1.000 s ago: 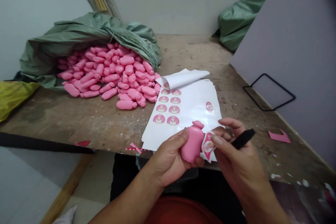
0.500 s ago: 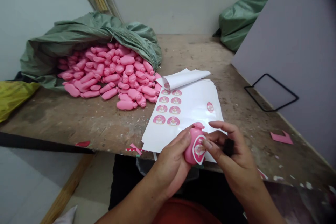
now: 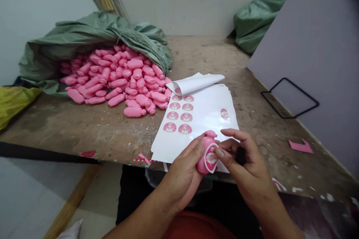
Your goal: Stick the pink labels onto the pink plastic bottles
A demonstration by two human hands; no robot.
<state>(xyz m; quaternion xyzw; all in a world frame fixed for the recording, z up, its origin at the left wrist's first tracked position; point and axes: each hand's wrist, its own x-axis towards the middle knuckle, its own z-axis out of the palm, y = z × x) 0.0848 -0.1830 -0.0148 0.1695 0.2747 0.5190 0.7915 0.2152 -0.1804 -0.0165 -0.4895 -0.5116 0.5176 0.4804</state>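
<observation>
A pink plastic bottle [image 3: 201, 165] is wrapped in the fingers of my left hand [image 3: 183, 173], neck upward and tilted slightly. On its front lies an oval pink-and-white sticker [image 3: 211, 160], its lower tip standing away from the bottle. The thumb and a finger of my right hand [image 3: 246, 164] are closed at the sticker's right edge, the index finger raised apart. A small black object [image 3: 240, 155] is tucked among that hand's fingers; its kind I cannot make out. Just beyond both hands lies a stack of sticker sheets [image 3: 207, 106], the top one partly peeled of its stickers.
Many pink bottles [image 3: 117, 82] spill from a green sack [image 3: 84, 30] at left. A yellow bag [image 3: 17, 102] lies at the table's left end. Near the sloping panel [image 3: 305, 44] at right are a black wire frame [image 3: 290, 98] and a pink scrap [image 3: 301, 146].
Both hands and the bottle have hardly moved. The right thumb stays at the sticker's edge; the view has shifted slightly.
</observation>
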